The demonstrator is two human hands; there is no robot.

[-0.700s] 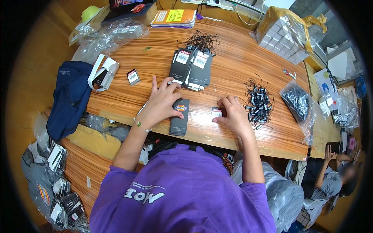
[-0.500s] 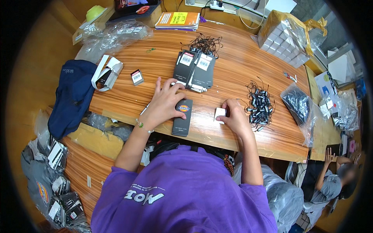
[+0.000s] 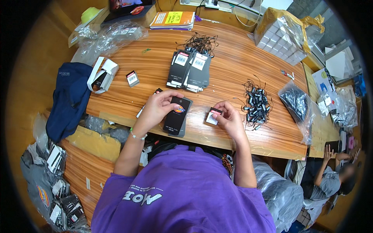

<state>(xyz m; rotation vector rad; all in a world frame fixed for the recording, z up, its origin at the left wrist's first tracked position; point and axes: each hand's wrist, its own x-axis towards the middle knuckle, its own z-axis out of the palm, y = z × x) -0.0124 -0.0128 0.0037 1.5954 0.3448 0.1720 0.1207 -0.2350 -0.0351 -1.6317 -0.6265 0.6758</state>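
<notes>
Between the thumb and fingers of my left hand (image 3: 155, 110) is a black hang tag (image 3: 175, 121) with a coloured oval emblem and a hole near its top. It sits over a stack of grey hang tags (image 3: 188, 116) at the table's front. My right hand (image 3: 230, 119) pinches a small stack of labels (image 3: 213, 117), white with a red and black top, just right of the tags. Something black and white is partly hidden beneath my left hand. Beyond both hands lie piled hang tags (image 3: 180, 73) with label stickers and black strings.
A heap of black strings (image 3: 257, 106) lies to the right, beside a plastic bag of black items (image 3: 294, 103). At left are another label stack (image 3: 132, 79), a white-banded bundle (image 3: 108, 73) and a navy cloth item (image 3: 72, 97). A wrapped block of white boxes (image 3: 279, 40) stands far right.
My left hand has taken hold of a black tag, lifting it off the stack. My right hand has turned the label stack so its printed face shows, and moved slightly left.
</notes>
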